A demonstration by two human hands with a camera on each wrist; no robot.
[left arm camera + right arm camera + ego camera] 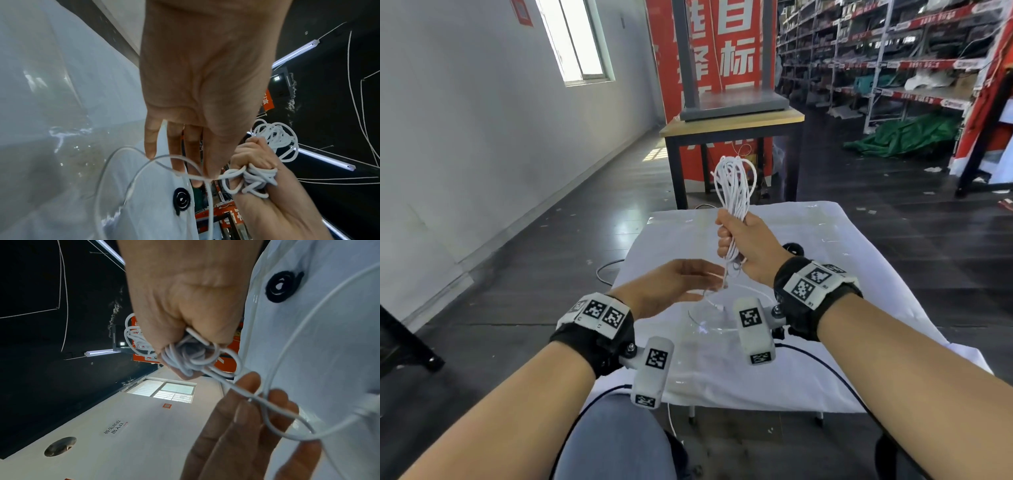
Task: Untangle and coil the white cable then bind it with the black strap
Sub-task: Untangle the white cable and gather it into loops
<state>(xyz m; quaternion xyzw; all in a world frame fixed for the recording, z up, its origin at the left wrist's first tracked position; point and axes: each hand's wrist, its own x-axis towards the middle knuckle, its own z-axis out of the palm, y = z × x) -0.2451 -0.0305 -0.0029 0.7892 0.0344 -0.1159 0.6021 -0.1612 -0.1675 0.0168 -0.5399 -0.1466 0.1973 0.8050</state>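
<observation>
**Above the white table: coil gathered, tail loose, strap waiting**

Over the near half of the cloth-covered table (825, 308), right hand (743, 246) fisted tight round the middle of the white cable (732, 185), loops standing up from the fist, likely held high to keep the turns together and off the cloth. Just left and lower, left hand (681, 284) with fingers (152, 142) straight and relaxed, gripping nothing, the loose tail (144, 162) draped across the fingertips, seemingly guided toward the bundle for a last turn. Black strap (281, 287) rolled up on the cloth just right of the raised fist, untouched, close enough for a short reach. Coiling judged nearly done; binding not yet begun.
</observation>
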